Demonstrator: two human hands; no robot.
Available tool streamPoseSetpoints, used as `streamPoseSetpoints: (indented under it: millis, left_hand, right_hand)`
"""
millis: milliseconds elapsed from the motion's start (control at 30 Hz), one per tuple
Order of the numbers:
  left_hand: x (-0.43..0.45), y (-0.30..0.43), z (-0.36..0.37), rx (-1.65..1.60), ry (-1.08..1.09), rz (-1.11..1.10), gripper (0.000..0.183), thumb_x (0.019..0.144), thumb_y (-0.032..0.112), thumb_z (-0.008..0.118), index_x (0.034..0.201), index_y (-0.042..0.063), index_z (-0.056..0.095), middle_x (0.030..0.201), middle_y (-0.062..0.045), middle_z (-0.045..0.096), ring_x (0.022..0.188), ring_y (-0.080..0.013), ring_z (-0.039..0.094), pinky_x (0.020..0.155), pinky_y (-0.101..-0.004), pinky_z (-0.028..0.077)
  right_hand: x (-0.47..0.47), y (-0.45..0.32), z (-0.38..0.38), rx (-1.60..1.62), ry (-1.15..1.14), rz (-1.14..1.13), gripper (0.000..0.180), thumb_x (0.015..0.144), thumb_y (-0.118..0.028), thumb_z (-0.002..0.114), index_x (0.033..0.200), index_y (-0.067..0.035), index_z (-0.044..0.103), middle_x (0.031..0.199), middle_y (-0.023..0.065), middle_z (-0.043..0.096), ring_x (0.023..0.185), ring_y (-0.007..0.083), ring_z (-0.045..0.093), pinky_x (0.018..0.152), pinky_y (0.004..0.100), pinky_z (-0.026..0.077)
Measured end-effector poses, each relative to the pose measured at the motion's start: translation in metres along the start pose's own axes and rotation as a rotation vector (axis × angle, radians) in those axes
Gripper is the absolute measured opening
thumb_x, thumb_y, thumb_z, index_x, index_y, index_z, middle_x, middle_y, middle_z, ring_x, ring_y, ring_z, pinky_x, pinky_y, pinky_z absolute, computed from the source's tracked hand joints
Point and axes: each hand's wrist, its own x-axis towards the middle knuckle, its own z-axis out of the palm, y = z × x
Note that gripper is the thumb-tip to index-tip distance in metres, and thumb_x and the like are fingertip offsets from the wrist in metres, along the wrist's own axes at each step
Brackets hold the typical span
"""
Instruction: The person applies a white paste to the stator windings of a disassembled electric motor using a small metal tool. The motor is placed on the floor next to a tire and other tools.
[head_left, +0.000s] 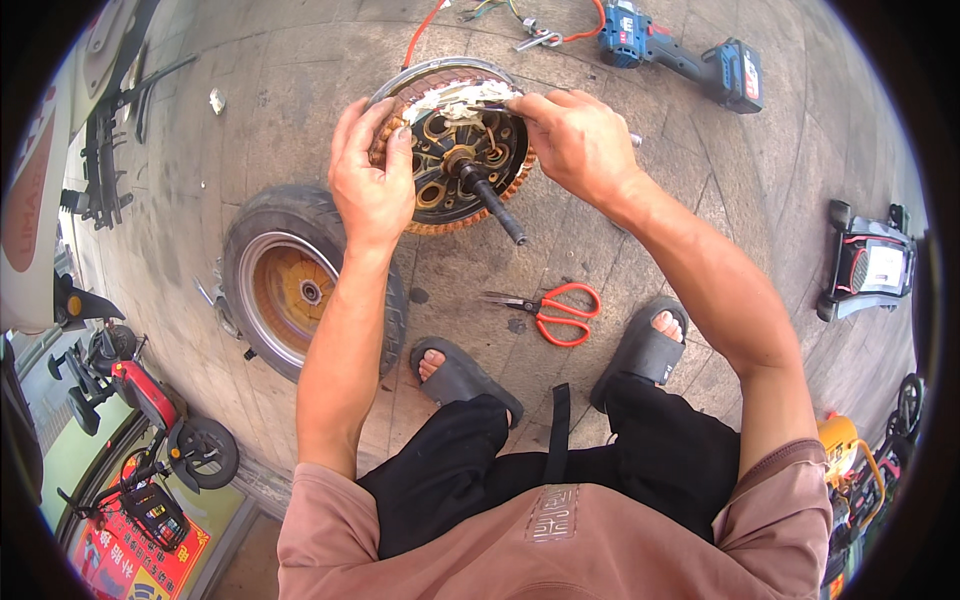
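My left hand (369, 176) grips the left side of a hub motor stator (452, 223), its thumb on the inner edge and its fingers over the outer rim. Copper windings ring the stator, and a dark axle (495, 204) sticks out of its middle towards me. White material (459, 96) covers part of the upper windings; I cannot tell whether it is paste or tape. Between thumb and forefinger, my right hand (581, 142) pinches a thin dark implement (493, 109) whose end lies against the white material. Behind the stator shows a metal ring (450, 64).
Red-handled scissors (532, 305) lie on the paving between my sandalled feet. A wheel with a tyre (244, 251) rests at left, beside my forearm. Farther off are a blue cordless impact wrench (679, 61), a low wheeled device (870, 262) and a red scooter (146, 394).
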Motion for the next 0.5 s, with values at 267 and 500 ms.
streamPoseSetpoints:
  millis: [267,500]
  left_hand:
    - [-0.003,0.002,-0.001,-0.04,0.004,-0.044,0.032,0.088,0.009,0.071,0.12,0.002,0.068,0.133,-0.021,0.059,0.111,-0.0303,0.066,0.092,-0.0368,0.054]
    - [-0.004,-0.001,0.0,-0.025,0.004,-0.035,0.033,0.088,0.008,0.07,0.12,0.002,0.068,0.135,-0.022,0.058,0.114,-0.0304,0.065,0.094,-0.037,0.054]
  right_hand:
    - [0.008,-0.006,0.002,0.008,-0.04,-0.012,0.019,0.086,-0.014,0.061,0.103,-0.014,0.069,0.086,0.0112,0.07,0.084,0.0338,0.068,0.073,0.0452,0.057]
    - [0.008,0.007,0.012,0.142,-0.023,-0.038,0.022,0.086,-0.012,0.066,0.107,-0.014,0.071,0.091,0.0098,0.071,0.088,0.0339,0.068,0.075,0.0438,0.056]
